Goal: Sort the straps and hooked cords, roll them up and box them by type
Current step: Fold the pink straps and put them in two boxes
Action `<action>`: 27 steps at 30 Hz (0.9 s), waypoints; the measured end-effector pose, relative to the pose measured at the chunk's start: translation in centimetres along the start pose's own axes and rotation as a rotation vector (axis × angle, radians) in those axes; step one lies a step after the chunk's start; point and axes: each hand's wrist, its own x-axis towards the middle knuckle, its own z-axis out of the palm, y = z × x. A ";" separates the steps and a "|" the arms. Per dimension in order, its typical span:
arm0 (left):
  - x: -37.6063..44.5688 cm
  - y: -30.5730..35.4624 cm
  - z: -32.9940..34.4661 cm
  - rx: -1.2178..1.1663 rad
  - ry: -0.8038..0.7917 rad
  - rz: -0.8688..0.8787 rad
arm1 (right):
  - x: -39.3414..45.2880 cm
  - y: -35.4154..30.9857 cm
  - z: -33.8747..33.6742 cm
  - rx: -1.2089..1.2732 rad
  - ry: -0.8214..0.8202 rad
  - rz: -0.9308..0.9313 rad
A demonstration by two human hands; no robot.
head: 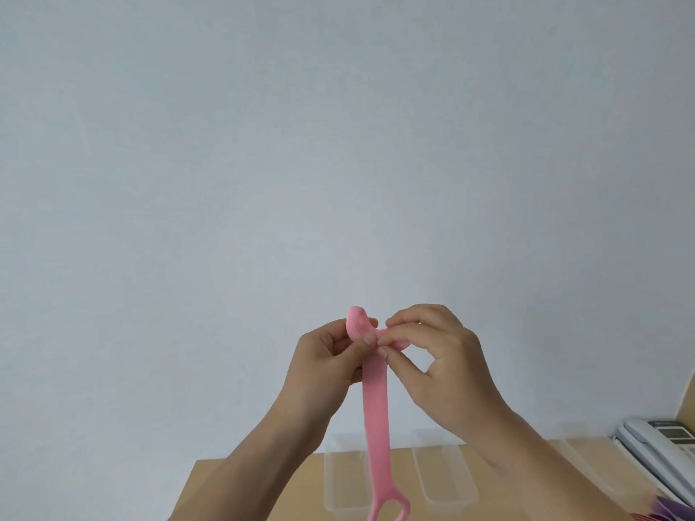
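Observation:
A pink strap (376,411) hangs in the air in front of a pale wall, its top end curled into a small roll and its looped lower end dangling near the bottom edge. My left hand (323,366) pinches the curled top from the left. My right hand (440,355) pinches the same roll from the right, fingertips meeting the left thumb. Two clear plastic boxes, the left box (340,479) and the right box (443,471), stand on the wooden table (240,486) below the hands.
A white desk telephone (658,449) sits at the table's right edge. Purple straps (673,511) and a bit of pink poke in at the bottom right corner. A third clear box (586,468) is faintly visible right of my right forearm.

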 end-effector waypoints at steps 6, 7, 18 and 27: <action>0.4 -0.2 0.3 0.101 0.043 0.021 | 0.6 0.0 -0.2 -0.134 -0.104 0.032; 0.4 -0.2 0.3 0.102 0.048 0.024 | 0.7 0.0 -0.3 -0.151 -0.115 0.031; -0.2 -0.1 0.8 0.083 0.002 -0.012 | 0.7 -0.2 -0.4 -0.037 -0.035 0.018; -0.4 0.2 1.2 0.050 -0.123 -0.082 | -0.6 0.5 0.0 -0.124 0.073 -0.031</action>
